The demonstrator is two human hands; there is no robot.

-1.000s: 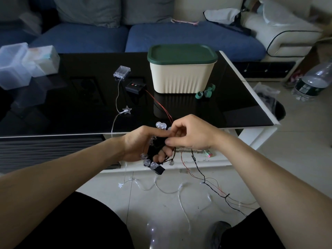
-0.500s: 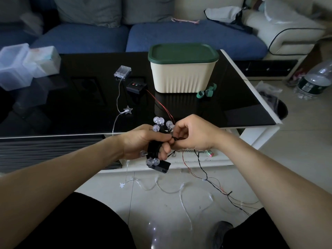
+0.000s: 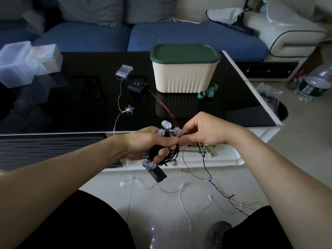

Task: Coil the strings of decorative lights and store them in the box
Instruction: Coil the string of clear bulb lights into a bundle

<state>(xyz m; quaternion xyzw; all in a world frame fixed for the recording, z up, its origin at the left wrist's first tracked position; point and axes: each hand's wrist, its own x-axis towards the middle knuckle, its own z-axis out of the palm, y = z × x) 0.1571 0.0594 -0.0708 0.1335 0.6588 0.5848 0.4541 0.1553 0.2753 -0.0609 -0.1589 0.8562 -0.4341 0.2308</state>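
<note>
Black wire, wound into a tight bundle of globe lights (image 3: 166, 139), sits in a person's left hand (image 3: 145, 143), whose fingers are curled round it just in front of the near edge of a glossy black coffee table (image 3: 71, 105). A black battery pack (image 3: 156, 172) dangles just below that fist. The right hand (image 3: 203, 130) meets the left at the bundle, thumb and forefinger pinching the wire beside a clear bulb. From there the loose tail of black and red wire (image 3: 212, 184) drops to the tiled floor. A second, clear string with star lights (image 3: 129, 109) trails off the table's edge from a transparent battery case (image 3: 124, 71), beside a small black controller (image 3: 138, 86). Farther back on the table stands the cream storage box (image 3: 183, 77), its green lid (image 3: 185, 53) on, with green rolls (image 3: 208, 91) just beside its base.
</note>
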